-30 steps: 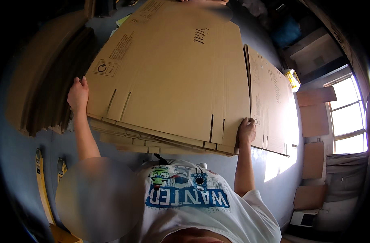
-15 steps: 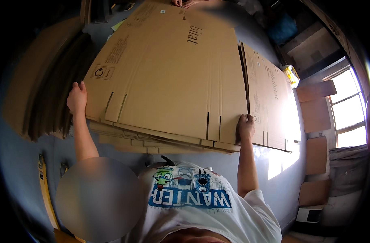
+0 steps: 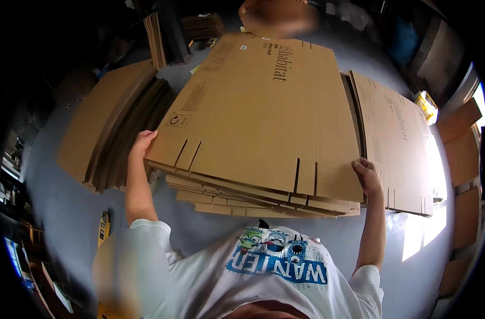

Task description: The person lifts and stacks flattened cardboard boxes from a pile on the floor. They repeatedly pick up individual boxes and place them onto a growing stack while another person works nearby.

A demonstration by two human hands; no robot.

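Observation:
A large flat brown cardboard box blank with dark printing and cut slots lies on top of a layered pile of similar blanks. My left hand grips its near left edge, thumb on top. At the near right corner, my right hand is closed on the same blank, fingers curled over its edge. The lower blanks stick out unevenly below the near edge. Beyond the far edge is another person, whose hands cannot be made out.
On the right stands another stack of printed blanks; on the left, a leaning stack of cardboard. A yellow-and-white package sits past the right stack. A yellow tool lies on the grey floor at lower left.
The whole view has shifted, so the blank, stacks and both hands appear further right and lower. Both hands keep hold of the blank. More of the far person shows.

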